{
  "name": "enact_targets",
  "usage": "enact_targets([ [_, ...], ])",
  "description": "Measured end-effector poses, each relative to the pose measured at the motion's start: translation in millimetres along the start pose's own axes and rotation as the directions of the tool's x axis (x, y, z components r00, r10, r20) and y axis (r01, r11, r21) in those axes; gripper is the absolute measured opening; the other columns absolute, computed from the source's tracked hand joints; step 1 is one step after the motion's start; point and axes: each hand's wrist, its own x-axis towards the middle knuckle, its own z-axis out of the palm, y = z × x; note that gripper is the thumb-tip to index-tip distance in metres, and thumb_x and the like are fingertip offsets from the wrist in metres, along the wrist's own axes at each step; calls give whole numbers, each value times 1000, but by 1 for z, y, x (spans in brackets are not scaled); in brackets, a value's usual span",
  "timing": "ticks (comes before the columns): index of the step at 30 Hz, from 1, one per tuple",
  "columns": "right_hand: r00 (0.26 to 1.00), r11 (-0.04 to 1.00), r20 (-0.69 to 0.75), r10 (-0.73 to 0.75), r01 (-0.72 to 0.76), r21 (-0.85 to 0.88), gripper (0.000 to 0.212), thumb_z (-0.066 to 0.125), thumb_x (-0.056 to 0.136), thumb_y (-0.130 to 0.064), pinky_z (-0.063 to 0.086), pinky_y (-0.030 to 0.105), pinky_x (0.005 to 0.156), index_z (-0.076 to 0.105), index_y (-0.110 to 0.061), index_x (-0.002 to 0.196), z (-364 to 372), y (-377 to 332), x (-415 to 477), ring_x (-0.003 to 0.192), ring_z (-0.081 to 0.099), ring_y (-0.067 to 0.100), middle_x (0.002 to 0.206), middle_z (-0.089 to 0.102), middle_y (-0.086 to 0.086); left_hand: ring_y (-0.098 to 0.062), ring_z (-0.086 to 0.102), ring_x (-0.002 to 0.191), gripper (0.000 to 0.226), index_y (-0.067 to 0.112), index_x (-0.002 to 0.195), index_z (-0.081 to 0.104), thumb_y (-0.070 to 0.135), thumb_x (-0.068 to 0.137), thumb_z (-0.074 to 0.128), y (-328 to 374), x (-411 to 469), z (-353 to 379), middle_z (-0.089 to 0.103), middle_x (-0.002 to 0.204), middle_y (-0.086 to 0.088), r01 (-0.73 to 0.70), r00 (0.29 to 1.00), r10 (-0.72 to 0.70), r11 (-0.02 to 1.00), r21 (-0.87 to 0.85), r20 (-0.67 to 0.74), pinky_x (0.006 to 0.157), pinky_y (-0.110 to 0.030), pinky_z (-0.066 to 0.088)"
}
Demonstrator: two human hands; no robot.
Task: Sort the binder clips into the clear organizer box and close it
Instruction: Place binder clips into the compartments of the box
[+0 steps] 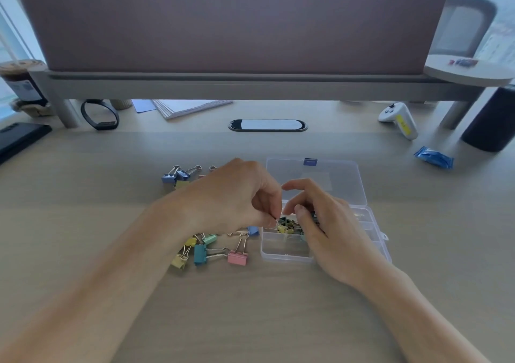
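The clear organizer box (287,252) lies open on the desk, its lid (334,180) folded back with a blue latch. My left hand (237,195) pinches a small yellow binder clip (282,228) by its wire handle over the box's middle left compartment, where several small clips lie. My right hand (326,223) rests over the box beside it, fingers bent and touching those clips; whether it grips one is hidden. Loose clips lie left of the box: a pink clip (237,257), a teal clip (200,254), yellow clips (179,261) and blue clips (174,176).
A raised shelf (250,84) spans the back of the desk. Under it lie a black wristband (99,114), papers (192,107) and a white controller (400,120). A blue wrapper (434,158) and a dark cylinder (490,120) sit at the right, a black device (19,139) at the left.
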Motion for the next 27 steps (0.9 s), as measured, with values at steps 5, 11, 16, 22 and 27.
enact_targets([
  [5, 1000, 1000, 22, 9, -9, -3, 35, 51, 101, -19, 42, 12, 79, 51, -41, 129, -1, -1, -1, 101, 60, 3, 100, 67, -19, 3, 69, 71, 9, 27, 82, 77, 20, 83, 83, 0, 0, 3, 74, 75, 16, 21, 1000, -21, 996, 89, 5, 73, -21, 57],
  [11, 999, 999, 30, 14, -13, -34, 38, 61, 98, -34, 46, 15, 80, 47, -48, 130, -1, -3, -2, 105, 57, -1, 103, 65, -23, 4, 67, 69, 9, 29, 81, 76, 21, 83, 81, 3, -2, 3, 72, 72, 17, 33, 999, -34, 982, 184, 3, 67, -16, 54],
  [16, 999, 999, 30, 13, -12, -30, 37, 62, 98, -39, 45, 15, 78, 48, -47, 131, -1, -4, -2, 109, 56, -3, 104, 65, -24, 2, 67, 68, 7, 28, 82, 76, 23, 83, 80, 4, -1, 4, 72, 72, 14, 44, 999, -42, 976, 214, -15, 64, -14, 52],
  [22, 1000, 1000, 24, -4, 4, -27, 41, 67, 95, -37, 47, 18, 86, 49, -47, 130, -1, -4, -1, 109, 57, -3, 102, 65, -22, 1, 66, 69, 6, 28, 83, 77, 23, 84, 79, 3, -1, 6, 71, 73, 15, 29, 999, -24, 970, 242, -25, 64, -14, 52],
  [27, 1000, 999, 15, -5, 5, -35, 46, 72, 92, -34, 50, 21, 88, 49, -47, 129, 1, -2, 1, 106, 59, -1, 99, 65, -21, 2, 66, 70, 5, 29, 85, 78, 24, 86, 78, 1, 0, 6, 71, 74, 15, 25, 1000, -22, 969, 244, -13, 64, -11, 49],
])
